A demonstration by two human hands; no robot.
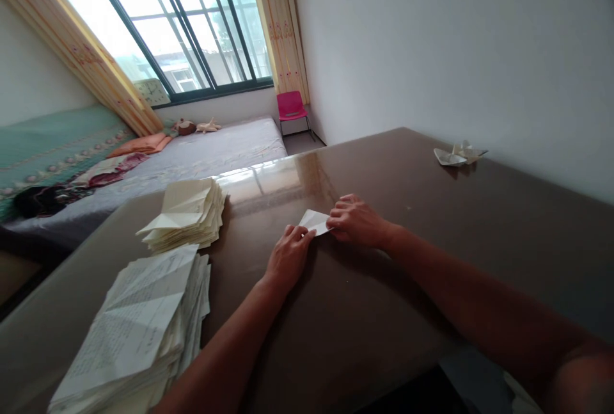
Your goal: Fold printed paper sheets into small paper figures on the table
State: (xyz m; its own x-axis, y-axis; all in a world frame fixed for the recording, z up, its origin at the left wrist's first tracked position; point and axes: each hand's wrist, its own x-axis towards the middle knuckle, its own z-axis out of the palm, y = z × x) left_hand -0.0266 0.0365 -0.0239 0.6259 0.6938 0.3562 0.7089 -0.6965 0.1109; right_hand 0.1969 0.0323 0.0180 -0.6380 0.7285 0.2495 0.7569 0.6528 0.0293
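A small folded white paper (313, 220) lies on the glossy dark brown table (384, 286). My left hand (288, 256) rests on the table with its fingertips pressed on the paper's near left edge. My right hand (359, 221) has its fingers curled and pinched on the paper's right side. Both hands meet over the paper near the middle of the table.
A stack of folded cream papers (187, 212) and a larger stack of printed sheets (139, 331) sit at the left. Small folded paper pieces (458, 155) lie by the wall at the far right. A bed (192, 158), a pink chair (291, 107) and a window stand beyond.
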